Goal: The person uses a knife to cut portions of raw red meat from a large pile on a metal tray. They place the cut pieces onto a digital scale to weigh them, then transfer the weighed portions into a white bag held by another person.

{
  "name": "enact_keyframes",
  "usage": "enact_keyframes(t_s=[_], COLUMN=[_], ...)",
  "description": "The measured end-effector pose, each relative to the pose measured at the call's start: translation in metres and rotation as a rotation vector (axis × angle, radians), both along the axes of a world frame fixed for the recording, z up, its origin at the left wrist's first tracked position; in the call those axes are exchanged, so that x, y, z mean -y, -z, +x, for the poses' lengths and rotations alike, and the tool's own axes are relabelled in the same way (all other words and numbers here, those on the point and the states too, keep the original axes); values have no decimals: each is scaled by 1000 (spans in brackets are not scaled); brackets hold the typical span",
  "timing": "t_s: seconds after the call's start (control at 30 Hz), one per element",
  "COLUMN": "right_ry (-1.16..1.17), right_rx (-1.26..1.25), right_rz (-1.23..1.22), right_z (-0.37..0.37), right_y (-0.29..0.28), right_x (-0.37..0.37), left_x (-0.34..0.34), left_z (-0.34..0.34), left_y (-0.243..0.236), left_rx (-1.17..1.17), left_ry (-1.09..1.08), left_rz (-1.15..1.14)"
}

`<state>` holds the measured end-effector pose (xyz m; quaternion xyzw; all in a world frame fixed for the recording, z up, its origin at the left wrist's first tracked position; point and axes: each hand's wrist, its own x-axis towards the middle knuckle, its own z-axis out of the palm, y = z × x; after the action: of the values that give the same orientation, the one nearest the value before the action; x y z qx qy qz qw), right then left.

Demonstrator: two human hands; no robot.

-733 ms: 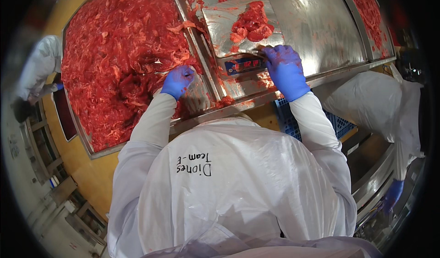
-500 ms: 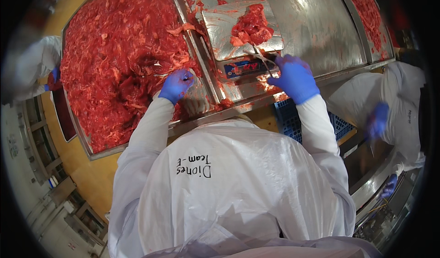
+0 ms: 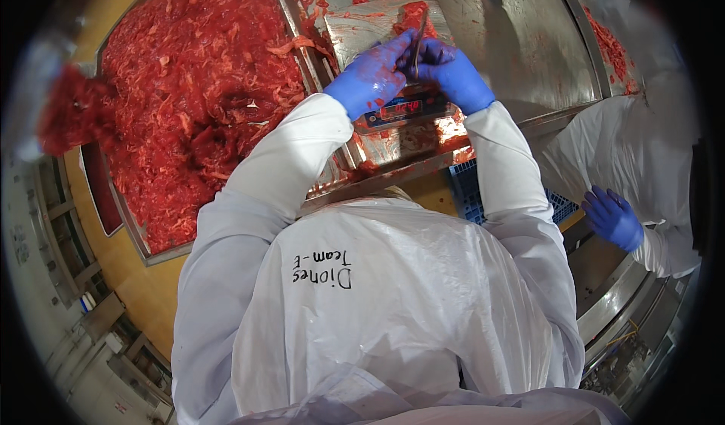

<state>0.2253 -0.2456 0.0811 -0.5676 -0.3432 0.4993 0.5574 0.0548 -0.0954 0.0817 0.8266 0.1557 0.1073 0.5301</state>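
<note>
My left hand [image 3: 368,77], in a blood-smeared blue glove, is over the scale's metal plate [image 3: 351,26]. Its fingers are drawn together beside a piece of red meat [image 3: 414,15]; their tips are partly hidden, so I cannot make out what they pinch. My right hand [image 3: 455,76], also gloved in blue, is closed on a slim metal tool [image 3: 418,43], which stands roughly upright between my hands. Two thin arms showed on it earlier, like scissors or tongs. The scale's display [image 3: 400,111] glows red just below my hands.
A large metal bin [image 3: 170,255] of red meat trimmings [image 3: 204,70] fills the left. At its left edge another person's blurred arm carries a clump of meat [image 3: 75,111]. On the right, a person in white shows a spread blue-gloved hand [image 3: 613,219]. A blue crate [image 3: 468,191] sits below the table edge.
My left hand has moved from the bin's edge to the meat on the scale. My right hand has shifted up and left with the metal tool, now turned upright. The left person's meat clump has appeared.
</note>
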Motion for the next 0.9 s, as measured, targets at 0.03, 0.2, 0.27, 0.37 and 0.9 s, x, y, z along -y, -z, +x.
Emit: enact_keyframes(t_s=[0.03, 0.2, 0.27, 0.37, 0.9], right_ry=[118, -244, -338, -130, 20], right_rx=[-129, 475, 771, 1033, 1068], right_rz=[15, 114, 281, 51, 318], right_z=[-8, -93, -100, -46, -87], right_y=[-1, -9, 20, 29, 38], right_x=[-8, -12, -33, -67, 9], left_x=[4, -30, -51, -81, -39], left_z=[-2, -71, -103, -152, -214], left_y=[-5, 50, 75, 74, 105], left_rx=[67, 226, 242, 271, -669], left_ry=[88, -365, -523, -721, -524], left_rz=[-266, -693, -764, -18, 556])
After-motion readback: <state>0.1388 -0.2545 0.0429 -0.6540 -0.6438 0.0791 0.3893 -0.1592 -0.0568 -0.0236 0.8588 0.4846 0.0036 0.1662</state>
